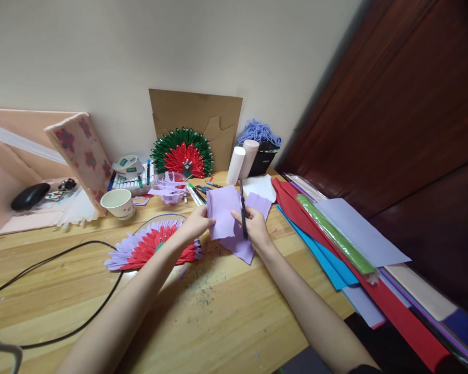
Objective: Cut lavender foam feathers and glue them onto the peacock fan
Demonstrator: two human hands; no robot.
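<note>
My left hand (198, 224) grips the left edge of a piece of purple crepe paper (223, 208), thumb on its face. In my right hand (254, 224) is a pair of black scissors (243, 210), blades pointing up and away from me. The thumb and fingertips of that hand also reach the paper's right edge. More purple paper (242, 250) lies on the table under and behind my hands. To the left of my left hand rests a fan-shaped paper flower (144, 246) in red and lilac, partly hidden by my left forearm.
A green and red fan (185, 153) leans on cardboard (195, 106). Nearby stand white rolls (236, 163), a bowl of purple scraps (169, 189), a paper cup (118, 203) and markers (195, 193). Coloured sheets (327, 249) line the right side. A black cable (68, 332) curves at left.
</note>
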